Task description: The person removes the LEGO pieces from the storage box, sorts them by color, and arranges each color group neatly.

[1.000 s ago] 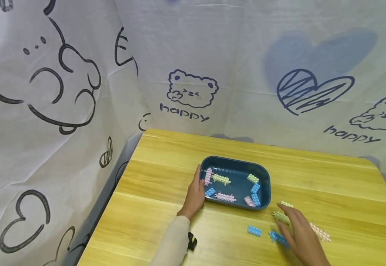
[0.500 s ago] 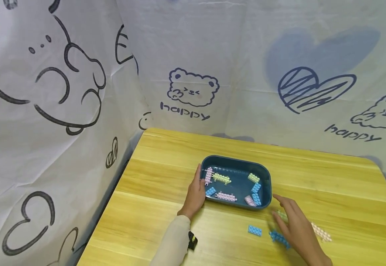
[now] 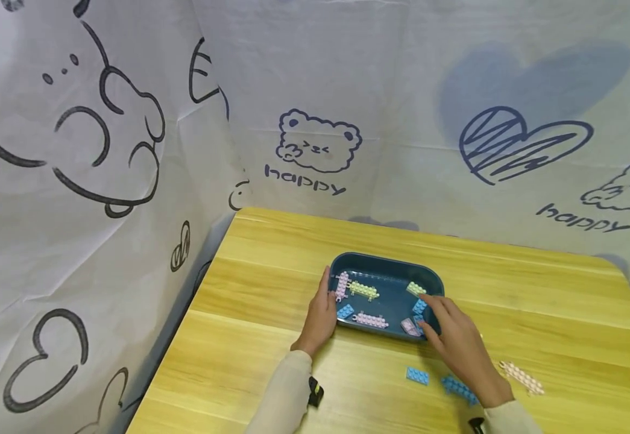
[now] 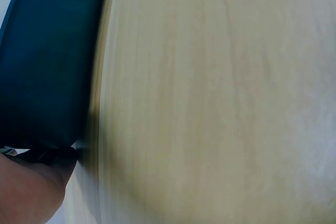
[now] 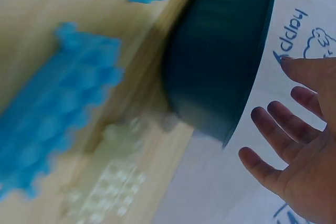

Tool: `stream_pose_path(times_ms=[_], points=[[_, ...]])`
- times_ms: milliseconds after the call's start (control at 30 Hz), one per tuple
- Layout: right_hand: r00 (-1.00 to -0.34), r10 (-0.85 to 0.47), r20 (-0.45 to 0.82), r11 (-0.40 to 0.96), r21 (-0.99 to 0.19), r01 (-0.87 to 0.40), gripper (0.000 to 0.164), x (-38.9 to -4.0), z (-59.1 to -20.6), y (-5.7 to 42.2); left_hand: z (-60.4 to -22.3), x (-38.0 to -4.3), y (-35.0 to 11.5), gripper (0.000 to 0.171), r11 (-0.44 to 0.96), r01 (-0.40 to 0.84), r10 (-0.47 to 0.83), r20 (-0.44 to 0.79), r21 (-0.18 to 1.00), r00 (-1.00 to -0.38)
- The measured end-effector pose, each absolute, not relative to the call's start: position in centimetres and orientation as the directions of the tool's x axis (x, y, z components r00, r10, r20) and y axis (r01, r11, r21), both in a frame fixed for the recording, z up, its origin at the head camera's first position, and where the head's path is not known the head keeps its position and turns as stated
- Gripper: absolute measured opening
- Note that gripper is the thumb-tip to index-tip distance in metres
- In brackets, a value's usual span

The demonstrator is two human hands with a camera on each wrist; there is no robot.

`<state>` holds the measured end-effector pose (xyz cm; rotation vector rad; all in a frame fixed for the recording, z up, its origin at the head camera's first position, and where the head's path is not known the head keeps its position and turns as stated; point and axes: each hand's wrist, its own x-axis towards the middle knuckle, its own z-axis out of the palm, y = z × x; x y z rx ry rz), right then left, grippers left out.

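A dark teal plastic bin (image 3: 385, 262) holds several toy building bricks. Among them are a yellow-green brick with side pegs (image 3: 363, 290), a pink one (image 3: 371, 320) and a small blue brick (image 3: 345, 311). My left hand (image 3: 317, 316) grips the bin's left end, fingers along the outer wall and thumb at the rim. My right hand (image 3: 458, 337) reaches over the bin's right end, its fingertips above the blue and pink bricks there. In the right wrist view its fingers (image 5: 275, 135) are spread, with nothing between them. Part of the right-end bricks is hidden behind this hand.
On the wooden table (image 3: 228, 361), in front of the bin, lie a flat blue brick (image 3: 417, 375), a blue pegged brick (image 3: 459, 389) and a cream brick (image 3: 522, 378). A pale green brick (image 5: 110, 177) shows in the right wrist view. Printed white cloth (image 3: 401, 120) hangs behind the table.
My right hand has moved from over the loose bricks on the table, up and left, to the bin's right end. My left hand keeps its place on the bin.
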<state>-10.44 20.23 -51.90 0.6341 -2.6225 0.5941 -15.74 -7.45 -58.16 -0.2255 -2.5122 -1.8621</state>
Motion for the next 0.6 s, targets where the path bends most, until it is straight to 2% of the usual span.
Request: stream_pose_path(times_ms=[200, 600], points=[[-0.800, -0.418, 0.431, 0.791, -0.259, -0.554, 0.061, -13.3, -52.2, 17.4, -58.1, -15.8, -7.8, 0.061, 0.291, 0.112, 0.111, 0.083, 0.950, -0.990], [-0.837, -0.475, 0.271, 0.795, -0.275, -0.540, 0.058, -17.8, -53.4, 12.5, -58.4, -15.9, -8.0, 0.060, 0.302, 0.114, 0.120, 0.081, 0.947, -0.990]])
